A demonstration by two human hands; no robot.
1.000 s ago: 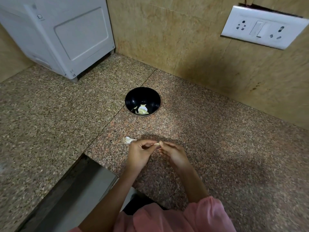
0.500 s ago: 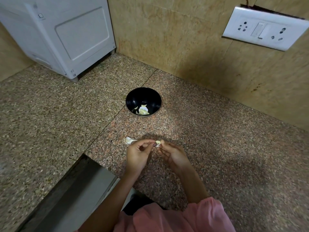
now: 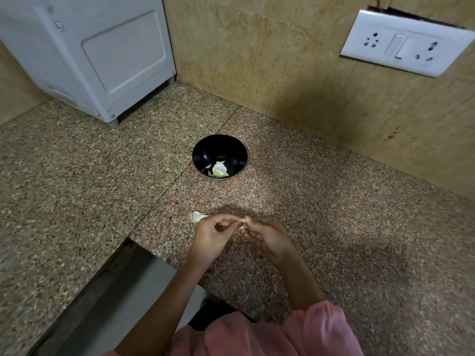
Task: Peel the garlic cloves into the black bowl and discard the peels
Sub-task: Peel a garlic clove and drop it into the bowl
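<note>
A black bowl [image 3: 219, 147] stands on the granite counter with a few pale peeled cloves [image 3: 219, 170] in its bottom. Below it, over the counter, my left hand [image 3: 212, 238] and my right hand [image 3: 267, 238] meet fingertip to fingertip. Both pinch one small garlic clove [image 3: 243, 221] with loose papery skin. Just left of my left hand, a white scrap of garlic skin [image 3: 196, 216] lies on the counter.
A white appliance [image 3: 84, 50] stands at the back left on the counter [image 3: 77, 176]. A tiled wall with a white socket plate [image 3: 403, 42] rises behind the bowl. The counter's front edge drops off at the lower left.
The hands have stayed at the same spot. The fingers have worked a little at the clove, and its skin shows more between the fingertips.
</note>
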